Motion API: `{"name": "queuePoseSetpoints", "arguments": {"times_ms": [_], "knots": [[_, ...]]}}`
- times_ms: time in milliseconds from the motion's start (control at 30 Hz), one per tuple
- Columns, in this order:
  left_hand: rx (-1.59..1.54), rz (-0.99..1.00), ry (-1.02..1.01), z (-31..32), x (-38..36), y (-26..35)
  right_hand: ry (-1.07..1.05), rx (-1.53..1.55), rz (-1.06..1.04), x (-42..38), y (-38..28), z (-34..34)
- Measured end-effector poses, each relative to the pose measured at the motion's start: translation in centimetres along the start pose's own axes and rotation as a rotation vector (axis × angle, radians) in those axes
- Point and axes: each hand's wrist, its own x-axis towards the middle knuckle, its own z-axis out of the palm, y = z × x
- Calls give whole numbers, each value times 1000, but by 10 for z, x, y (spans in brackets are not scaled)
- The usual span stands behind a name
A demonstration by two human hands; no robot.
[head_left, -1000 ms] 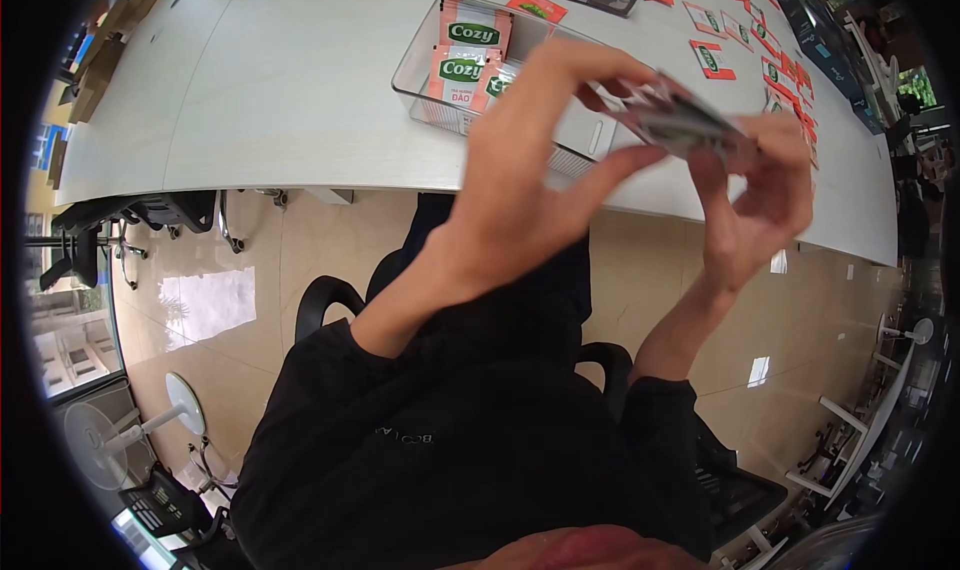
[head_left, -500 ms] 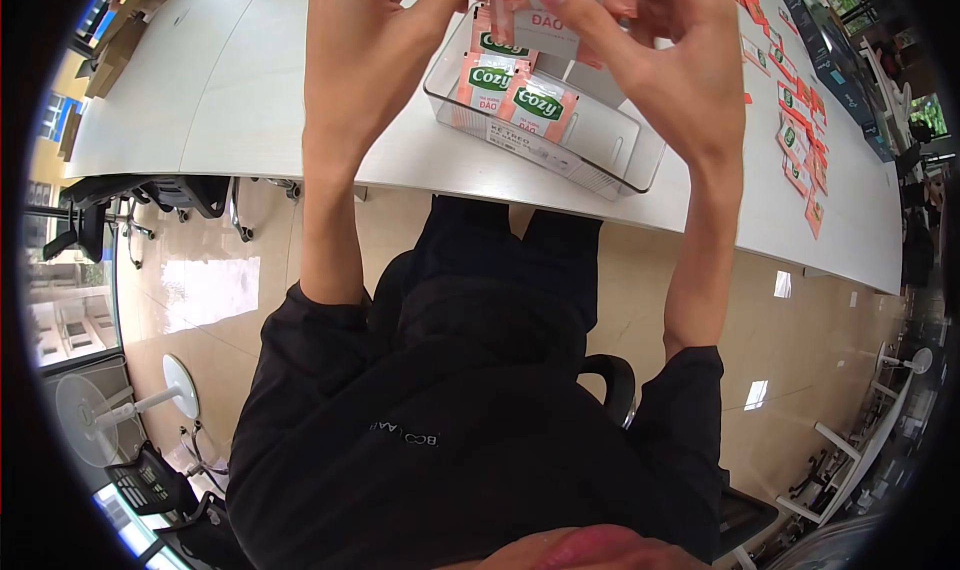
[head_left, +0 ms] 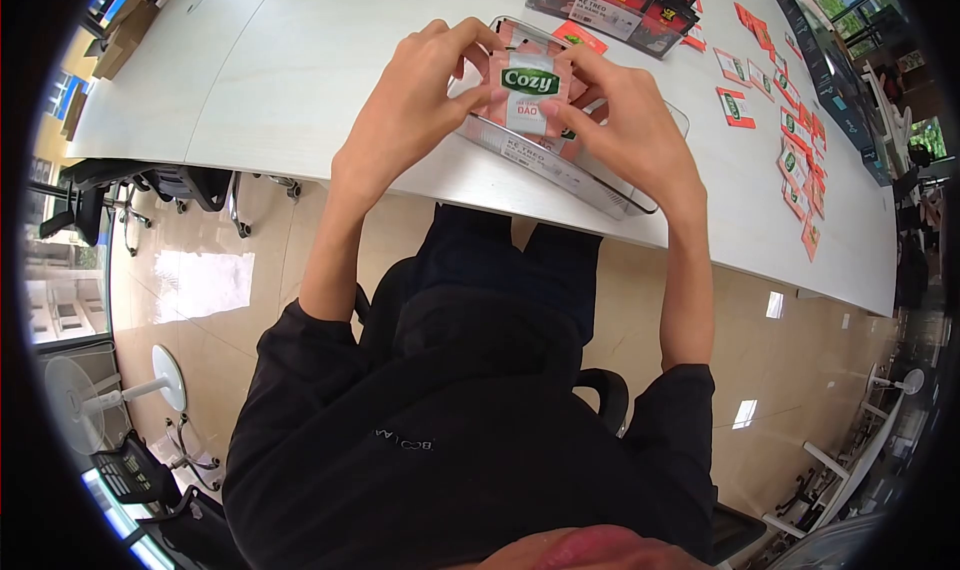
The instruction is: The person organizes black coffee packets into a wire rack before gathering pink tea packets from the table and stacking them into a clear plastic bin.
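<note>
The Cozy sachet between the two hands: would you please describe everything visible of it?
The sachet is flat, pink and white, seemingly thin film, with white "Cozy" on a green oval and reddish "ĐÀO" below. Its printed face shows, reading nearly upright, over the clear bin. The left hand holds its left side, the right hand its right, thumb on the front. Its back is hidden.

I'm looking over a white table (head_left: 270, 60) standing above a glossy beige floor (head_left: 740, 330), where pale reflections (head_left: 205, 282) are shining out from the table's near edge. A dark office chair (head_left: 165, 187) is sitting by the table's left end. Farther left of the table, a window (head_left: 70, 280) is showing a pale building. Right of the table, white-legged furniture (head_left: 866, 460) is standing.
</note>
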Motion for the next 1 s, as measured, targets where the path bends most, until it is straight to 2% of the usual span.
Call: {"name": "queuePoseSetpoints", "arguments": {"times_ms": [133,200,300,433,467,500,567,600,667,733,833,900,1000], "knots": [[59,-21,-25,1,-4,1,4,-79,-30,0,7,3],[84,-22,-27,2,-5,2,91,-292,-199,-1,10,7],[155,85,64,7,-6,4,127,-190,-155,-7,5,4],[20,32,241,24,-22,1,195,-265,-135,-18,0,-15],[-22,3,311,32,-28,-3,134,-324,-48,-21,0,-19],[-24,4,310,41,-37,-6,74,-381,41,-23,1,-21],[-316,-130,289,55,-52,-8,63,-468,37,-26,12,-14],[-323,-134,284,55,-53,-8,47,-553,28,-27,17,-11],[-372,-132,175,52,-54,-6,-15,-508,58,-23,17,-9],[-396,-145,177,56,-53,-5,-81,-467,68,-18,14,-9],[-323,-139,203,61,-54,-10,-12,-299,112,-13,7,-8],[-299,-119,203,62,-55,-13,85,-96,52,-12,6,-8],[-334,-159,208,62,-56,-8,179,-41,-64,-7,6,6]]}}
